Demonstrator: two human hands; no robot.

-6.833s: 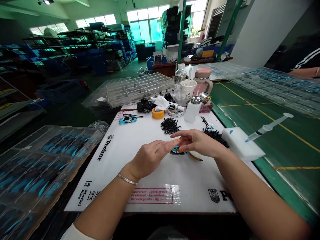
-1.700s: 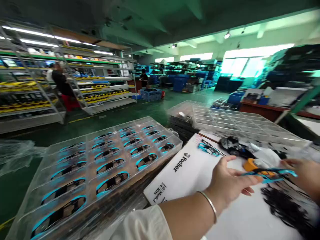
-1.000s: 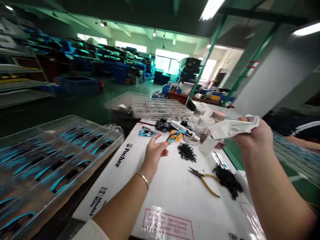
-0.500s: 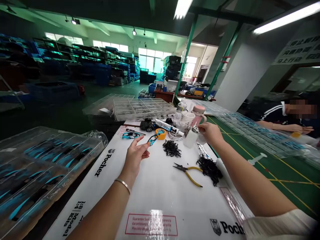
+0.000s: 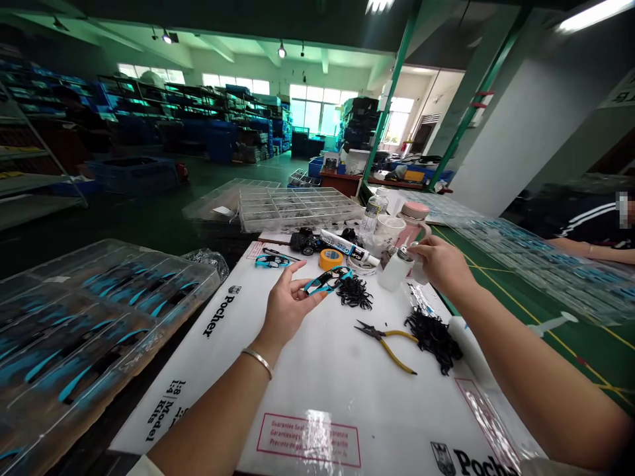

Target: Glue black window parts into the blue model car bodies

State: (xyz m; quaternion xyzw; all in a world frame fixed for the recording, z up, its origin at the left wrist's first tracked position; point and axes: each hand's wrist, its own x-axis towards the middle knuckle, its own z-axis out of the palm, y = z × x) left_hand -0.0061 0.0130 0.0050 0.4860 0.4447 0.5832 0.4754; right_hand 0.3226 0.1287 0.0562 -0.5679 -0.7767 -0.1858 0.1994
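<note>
The left hand [image 5: 288, 301] pinches the blue frame [image 5: 325, 282] by one end above the white board [image 5: 307, 370], perhaps sparing its openings. The right hand [image 5: 443, 263] is by the white bottle [image 5: 394, 272] (whether its fingers grip, I cannot tell).

Right hand [image 5: 443, 262] at bottle [image 5: 394, 272] — contact too small to tell.

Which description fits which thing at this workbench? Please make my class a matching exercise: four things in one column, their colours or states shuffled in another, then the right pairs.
Column one
1. Left hand
2. Pliers
3. Lidded mug
4. Squat bottle

Column two
A. Pink
B. Whitish and metal-topped
C. Holding a blue and black frame
D. Yellow-handled

Right pairs: 1-C, 2-D, 3-A, 4-B
</note>
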